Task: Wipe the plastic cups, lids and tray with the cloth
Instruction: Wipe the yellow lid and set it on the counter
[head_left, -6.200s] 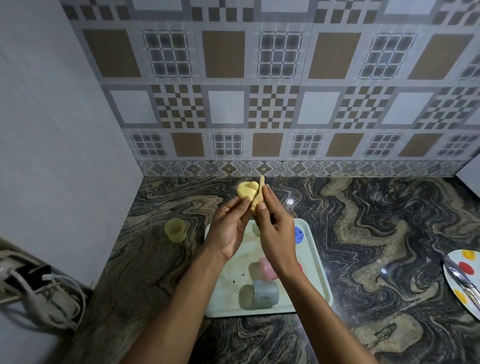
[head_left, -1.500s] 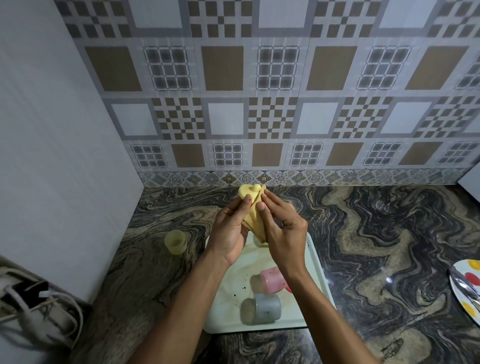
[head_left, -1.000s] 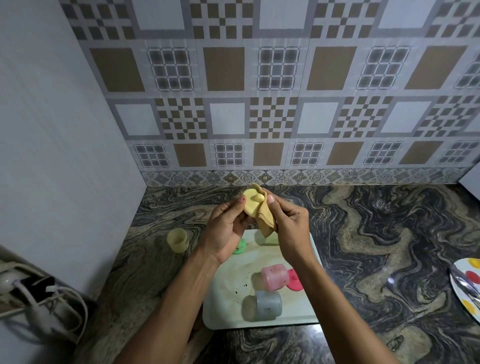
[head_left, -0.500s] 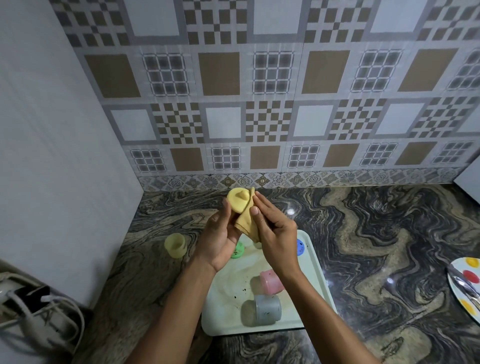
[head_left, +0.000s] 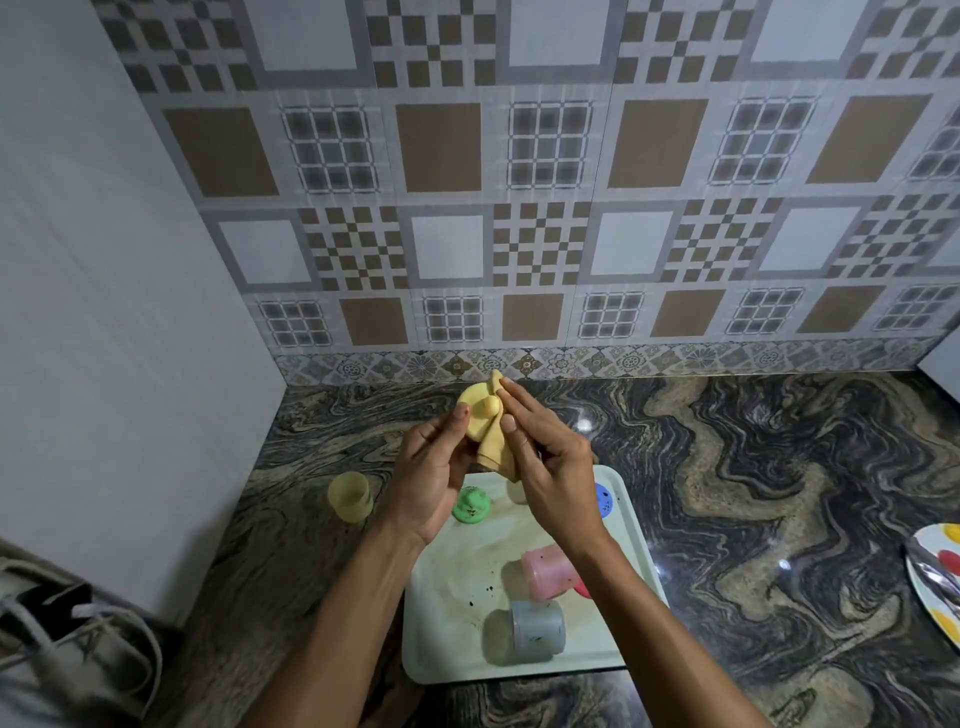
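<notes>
— Above the tray's (head_left: 631, 530) 12 o'clock edge, what is held?
— The left hand (head_left: 431, 478) grips a yellow lid (head_left: 475, 402). The right hand (head_left: 550, 467) pinches the cloth (head_left: 493, 447) against it.
— And the cups?
— The pink cup (head_left: 548, 571) and grey cup (head_left: 537, 631) lie toward the tray's 6 o'clock. The yellow cup (head_left: 350, 496) stands off it at 10 o'clock.

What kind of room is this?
Probably a home kitchen: a patterned tiled wall rises behind a swirly stone countertop, a tray of plastic cups sits on it, and a plate lies at the right edge.
</notes>
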